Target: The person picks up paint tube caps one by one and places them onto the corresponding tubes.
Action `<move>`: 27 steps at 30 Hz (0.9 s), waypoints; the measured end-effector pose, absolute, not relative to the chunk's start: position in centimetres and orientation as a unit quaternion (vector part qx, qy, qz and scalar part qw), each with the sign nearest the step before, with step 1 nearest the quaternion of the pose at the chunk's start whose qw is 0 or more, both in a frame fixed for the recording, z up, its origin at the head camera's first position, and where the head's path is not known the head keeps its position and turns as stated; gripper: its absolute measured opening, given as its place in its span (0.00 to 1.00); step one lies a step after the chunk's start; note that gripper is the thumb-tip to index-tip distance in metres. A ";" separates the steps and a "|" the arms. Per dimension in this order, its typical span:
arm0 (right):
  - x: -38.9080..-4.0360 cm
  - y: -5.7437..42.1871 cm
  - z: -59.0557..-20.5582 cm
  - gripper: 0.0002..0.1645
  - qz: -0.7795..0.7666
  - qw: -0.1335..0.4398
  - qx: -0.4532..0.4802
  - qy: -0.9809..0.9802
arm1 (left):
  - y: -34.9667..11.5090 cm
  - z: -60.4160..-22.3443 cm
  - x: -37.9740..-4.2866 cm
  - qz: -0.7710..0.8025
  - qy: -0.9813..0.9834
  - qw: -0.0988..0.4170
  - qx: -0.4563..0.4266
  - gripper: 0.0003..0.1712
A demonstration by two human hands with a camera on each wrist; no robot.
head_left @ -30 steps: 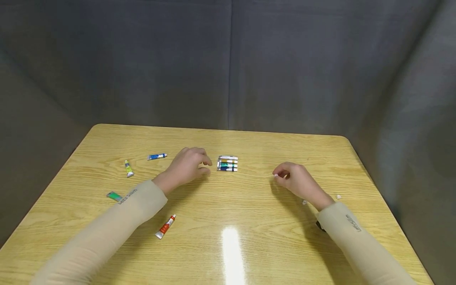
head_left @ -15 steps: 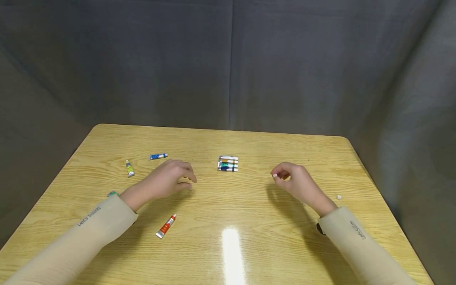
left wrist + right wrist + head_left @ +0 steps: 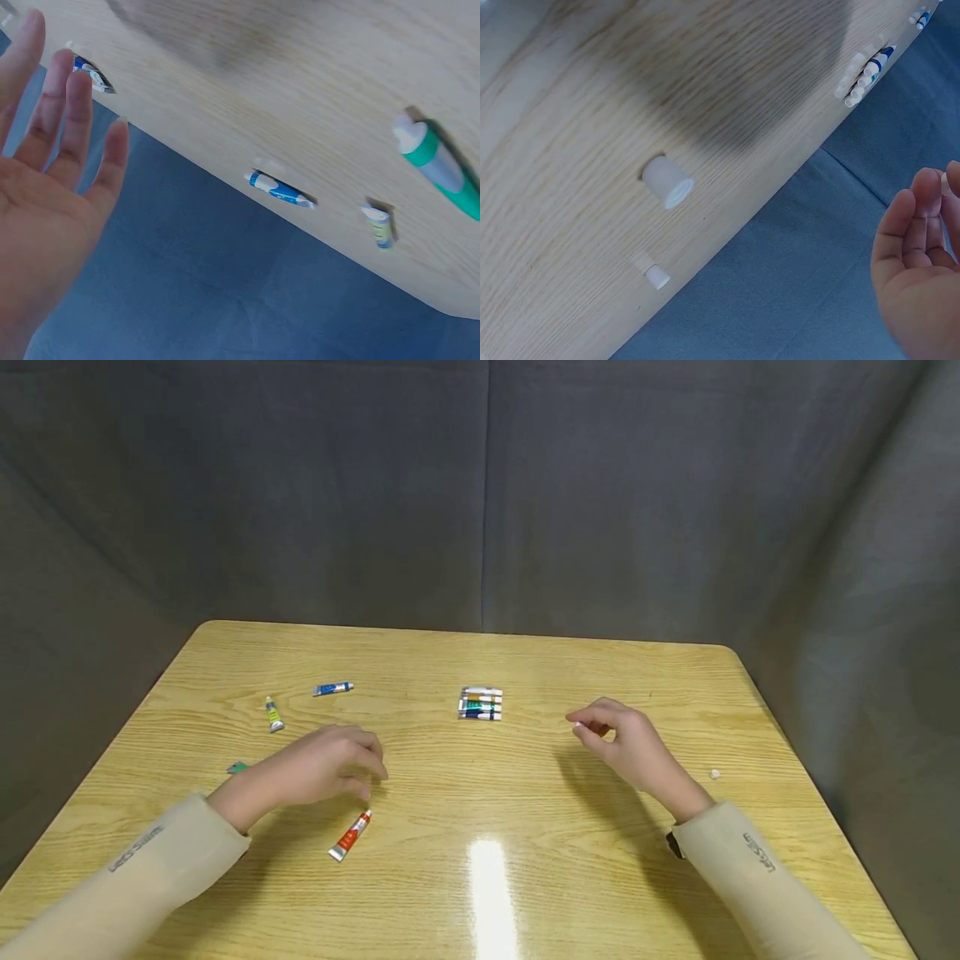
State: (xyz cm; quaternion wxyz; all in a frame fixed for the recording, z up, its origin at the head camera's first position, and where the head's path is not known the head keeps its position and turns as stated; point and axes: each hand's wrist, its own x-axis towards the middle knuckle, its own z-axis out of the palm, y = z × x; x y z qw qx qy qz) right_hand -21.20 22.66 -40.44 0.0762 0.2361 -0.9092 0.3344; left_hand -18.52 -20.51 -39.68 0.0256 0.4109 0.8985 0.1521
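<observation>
My left hand (image 3: 318, 767) hovers over the left part of the table with relaxed fingers and holds nothing. Its fingertips are just beyond the capped end of a red paint tube (image 3: 350, 836). Under the left wrist, a green paint tube (image 3: 237, 767) is mostly hidden; the left wrist view shows more of this green tube (image 3: 444, 169). Between thumb and index finger, my right hand (image 3: 633, 746) pinches a small white cap (image 3: 577, 724) above the table's right half. Below that hand, the right wrist view shows a white cap (image 3: 667, 181) and another cap (image 3: 657, 276) on the wood.
Several paint tubes (image 3: 480, 703) lie side by side in a neat stack at the table's centre. A blue tube (image 3: 333, 689) and a yellow tube (image 3: 273, 716) lie further left. The wooden table (image 3: 465, 793) ends at a grey curtain (image 3: 360, 493).
My left hand has moved away from the row of tubes, leftward and nearer to me, to the red tube. The right hand has stayed nearly in place with its cap.
</observation>
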 end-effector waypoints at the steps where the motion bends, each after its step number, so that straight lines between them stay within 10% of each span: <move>1: -21.2 22.6 -40.5 0.11 0.334 0.076 0.238 -0.909 | -20.6 -39.7 -18.4 0.156 0.897 0.032 0.411 0.15; 27: -20.7 22.0 -41.1 0.12 0.326 0.063 0.248 -0.910 | -21.9 -41.7 -15.4 0.182 0.904 0.069 0.381 0.19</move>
